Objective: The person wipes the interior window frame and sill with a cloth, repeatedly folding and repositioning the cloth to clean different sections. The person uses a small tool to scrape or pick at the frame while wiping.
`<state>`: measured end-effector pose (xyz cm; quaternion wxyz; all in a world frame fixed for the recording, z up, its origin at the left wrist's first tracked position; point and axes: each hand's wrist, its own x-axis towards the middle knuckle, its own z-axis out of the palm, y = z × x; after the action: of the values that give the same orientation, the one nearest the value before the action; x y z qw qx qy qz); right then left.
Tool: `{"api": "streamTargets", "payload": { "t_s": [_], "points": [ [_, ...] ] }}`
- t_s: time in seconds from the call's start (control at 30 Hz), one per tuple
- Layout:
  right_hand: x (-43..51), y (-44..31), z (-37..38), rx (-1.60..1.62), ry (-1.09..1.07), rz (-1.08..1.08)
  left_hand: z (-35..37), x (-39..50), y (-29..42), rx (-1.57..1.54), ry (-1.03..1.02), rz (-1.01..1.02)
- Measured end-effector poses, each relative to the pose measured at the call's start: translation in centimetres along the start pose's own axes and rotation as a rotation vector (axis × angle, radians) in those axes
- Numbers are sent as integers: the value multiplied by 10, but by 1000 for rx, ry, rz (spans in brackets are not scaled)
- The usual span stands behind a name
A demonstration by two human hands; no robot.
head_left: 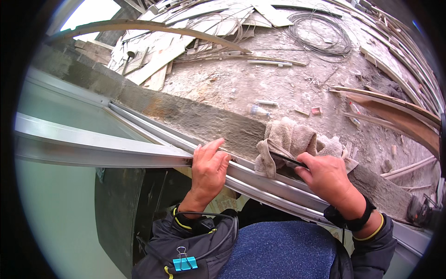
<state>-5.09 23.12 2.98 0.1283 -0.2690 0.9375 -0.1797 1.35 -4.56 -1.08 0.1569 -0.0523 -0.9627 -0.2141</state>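
My left hand rests on the metal window track, at the end of a sliding sash's metal frame. Its fingers are slightly apart and nothing shows in them. My right hand grips a thin black rod-like tool, its far end reaching into a beige towel. The towel lies bunched over the rough concrete sill, with one fold hanging onto the track. What the tool's tip touches is hidden by the cloth.
Beyond the sill, rubble ground holds a wire coil, loose boards, a plastic bottle and curved wood strips. A long bent strip arches at upper left. A dark object sits at the sill's right end.
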Motion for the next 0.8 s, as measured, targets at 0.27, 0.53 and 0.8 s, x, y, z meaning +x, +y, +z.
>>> {"api": "streamTargets", "payload": {
  "t_s": [0.27, 0.53, 0.8],
  "points": [
    [-4, -9, -23, 3, 128, -23, 2, -9, 3, -311, 317, 34],
    [7, -12, -37, -32, 105, 15, -6, -6, 3, -306, 184, 226],
    [16, 1, 3, -138, -40, 79, 16, 8, 42, -96, -158, 251]
  ]
}}
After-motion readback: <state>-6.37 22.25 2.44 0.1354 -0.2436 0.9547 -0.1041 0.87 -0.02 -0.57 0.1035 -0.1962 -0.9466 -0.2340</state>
